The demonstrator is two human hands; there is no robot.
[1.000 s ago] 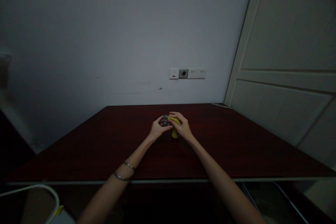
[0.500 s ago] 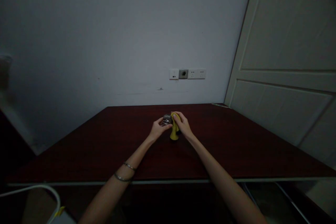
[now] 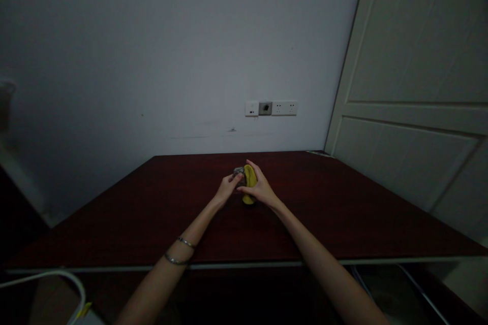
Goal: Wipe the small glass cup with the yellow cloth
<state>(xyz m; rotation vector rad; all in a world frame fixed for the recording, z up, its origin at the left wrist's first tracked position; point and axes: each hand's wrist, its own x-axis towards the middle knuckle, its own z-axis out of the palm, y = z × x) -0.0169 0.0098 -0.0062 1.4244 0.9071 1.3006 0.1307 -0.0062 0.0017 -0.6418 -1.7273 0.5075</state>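
Note:
My left hand (image 3: 226,188) pinches a small, shiny, dark silvery object (image 3: 238,171); its kind is too dim and small to make out. My right hand (image 3: 262,189) is around a yellow cloth (image 3: 250,176), with the thumb low on the near side and the fingers over the top. The cloth presses against the right side of the silvery object, and its lower end hangs down close to the table. Both hands are close together above the middle of the dark red table (image 3: 183,213). Part of the silvery object is hidden behind the left fingers and the cloth.
Behind the table is a pale wall (image 3: 190,61) with a row of sockets (image 3: 284,107). A panelled white door (image 3: 412,111) stands along the right side. At the lower left, a white cable (image 3: 72,279) curves below the table's front edge.
My right hand has shifted slightly left and opened its thumb away, now spanning the cloth. The left thumb has moved up over the silvery object, and the cloth has bunched closer to it.

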